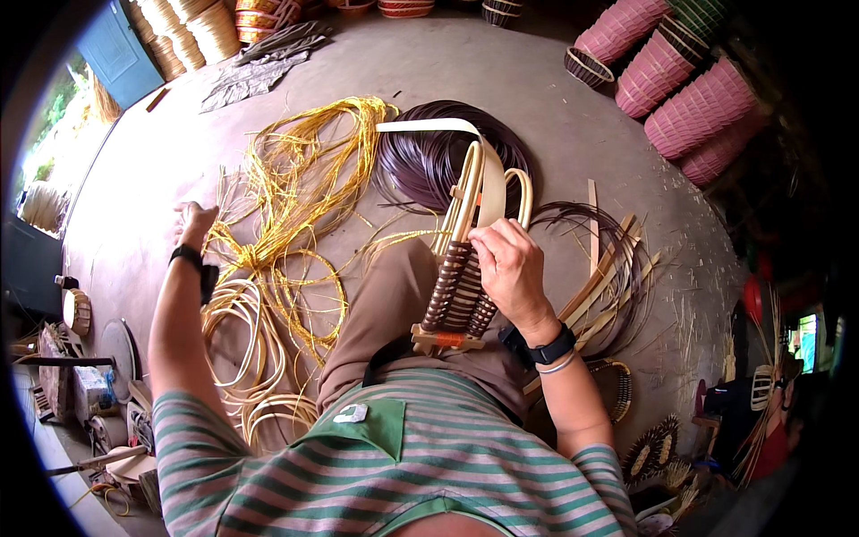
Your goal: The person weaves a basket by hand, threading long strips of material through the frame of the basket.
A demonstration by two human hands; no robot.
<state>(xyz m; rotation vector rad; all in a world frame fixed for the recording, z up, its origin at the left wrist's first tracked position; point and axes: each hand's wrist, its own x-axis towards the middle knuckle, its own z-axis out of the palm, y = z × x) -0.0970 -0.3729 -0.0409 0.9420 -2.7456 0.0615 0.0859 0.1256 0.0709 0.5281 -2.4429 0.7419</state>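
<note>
Brown-and-cream bound bundle of looped cane handles (455,291) lies aslant over the person's lap, its loops pointing away and a wooden crosspiece at its near end. Pink woven baskets (701,106) sit nested inside one another in long stacks at the upper right; near them rests a small dark round basket (591,77) with its mouth open, its contents too small to tell. The right hand (512,257) comes in from a bent arm, fingers curled closed, thumb against forefinger, at the bundle's upper bound end; what it pinches I cannot tell. The left hand (195,222) reaches far out on a nearly straight arm beside tangled glossy yellow strands (313,170), fingers partly bent; I cannot tell whether it grips any.
</note>
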